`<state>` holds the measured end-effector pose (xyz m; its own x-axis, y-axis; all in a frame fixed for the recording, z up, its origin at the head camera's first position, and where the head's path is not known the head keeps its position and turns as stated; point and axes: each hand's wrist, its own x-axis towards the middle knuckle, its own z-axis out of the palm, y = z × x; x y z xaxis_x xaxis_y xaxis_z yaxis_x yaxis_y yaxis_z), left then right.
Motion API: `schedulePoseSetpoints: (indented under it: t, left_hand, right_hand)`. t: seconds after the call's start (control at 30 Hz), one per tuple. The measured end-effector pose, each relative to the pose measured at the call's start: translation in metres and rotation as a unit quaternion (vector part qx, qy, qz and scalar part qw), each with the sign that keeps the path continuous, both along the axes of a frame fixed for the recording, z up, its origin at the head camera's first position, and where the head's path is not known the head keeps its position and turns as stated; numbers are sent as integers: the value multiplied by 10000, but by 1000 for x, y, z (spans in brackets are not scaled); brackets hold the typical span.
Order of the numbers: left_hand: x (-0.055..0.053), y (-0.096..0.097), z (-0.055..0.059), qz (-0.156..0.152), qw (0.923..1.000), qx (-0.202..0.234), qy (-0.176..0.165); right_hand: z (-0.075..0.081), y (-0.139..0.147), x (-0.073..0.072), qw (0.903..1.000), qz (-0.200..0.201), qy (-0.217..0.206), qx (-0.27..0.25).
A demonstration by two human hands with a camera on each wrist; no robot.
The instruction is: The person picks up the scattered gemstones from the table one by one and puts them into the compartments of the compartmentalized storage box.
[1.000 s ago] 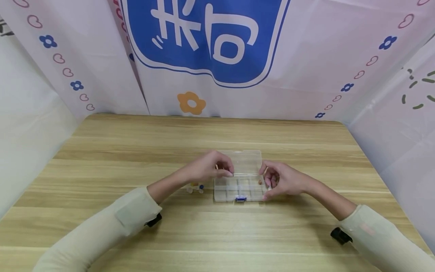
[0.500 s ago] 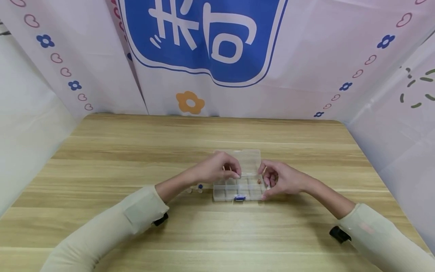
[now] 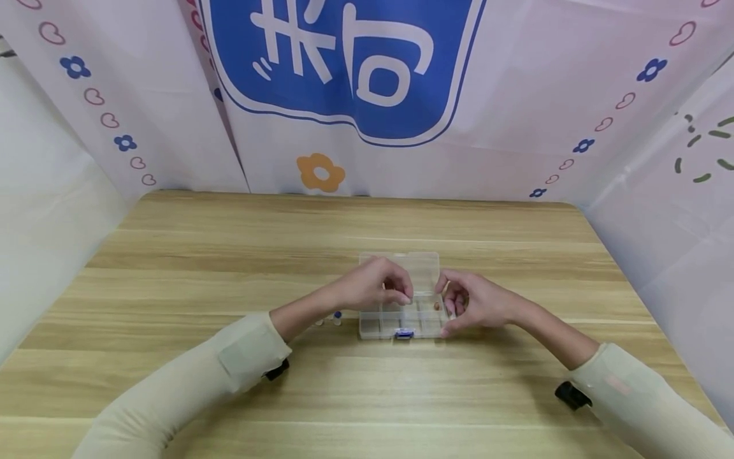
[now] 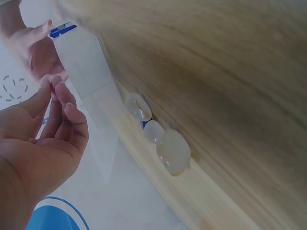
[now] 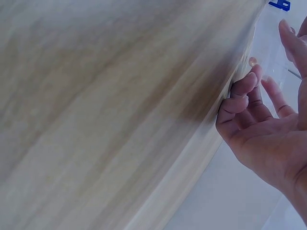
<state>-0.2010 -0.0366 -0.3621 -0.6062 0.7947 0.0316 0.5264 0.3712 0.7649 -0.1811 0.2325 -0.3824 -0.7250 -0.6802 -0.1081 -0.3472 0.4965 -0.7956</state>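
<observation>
A clear plastic compartment box (image 3: 371, 327) lies on the table with its lid (image 3: 427, 264) raised at the back and a blue clasp (image 3: 404, 333) in front. One small orange-brown piece (image 3: 437, 306) sits in its back right compartment. My left hand (image 3: 373, 280) is over the box, thumb and fingertips pinched together; a small pale thing seems to be between them, its kind too small to tell. With thumb and forefinger, my right hand (image 3: 483, 301) grips the box's right end. Left of the box are small rounded whitish pieces (image 4: 173, 151) and a blue one (image 3: 338, 314).
The wooden table (image 3: 367, 395) runs back to a hanging white cloth (image 3: 516, 140) with printed shapes. My left forearm (image 3: 195, 370) reaches across the table just in front of the small pieces and partly covers them.
My left hand has moved right over the box, from its left compartments toward the middle, fingertips still pinched. My right hand stays at the box's right end.
</observation>
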Motion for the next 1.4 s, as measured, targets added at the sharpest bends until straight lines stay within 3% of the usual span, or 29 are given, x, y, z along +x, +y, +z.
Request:
schedulePoseSetpoints:
  t: [0.37,1.4]
  left_hand:
    - [0,10,-2,-359,9992,70,171]
    - [4,31,-4,-455,9989,29,-135]
  right_hand:
    - [0,0,0,10000,4,-1,4]
    - [1,0,0,10000,56,-3,-28]
